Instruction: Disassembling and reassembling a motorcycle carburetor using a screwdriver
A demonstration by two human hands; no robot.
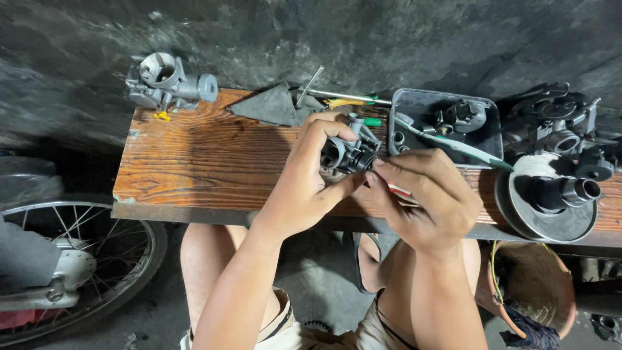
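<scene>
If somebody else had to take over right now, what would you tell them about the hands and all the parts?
Left hand: holds the small grey carburetor above the wooden bench.
Right hand: fingers pinch at the carburetor's end; what they hold is too small to tell.
Nearby: second carburetor at the bench's far left, grey tray of small parts, toothbrush lying across it, round clutch pulley at the right.
Done and left: cannot tell.

free: bare bench plank [207, 162] left of hands | blocked right: parts tray [492, 139], clutch pulley [551, 201] (crowded)
</scene>
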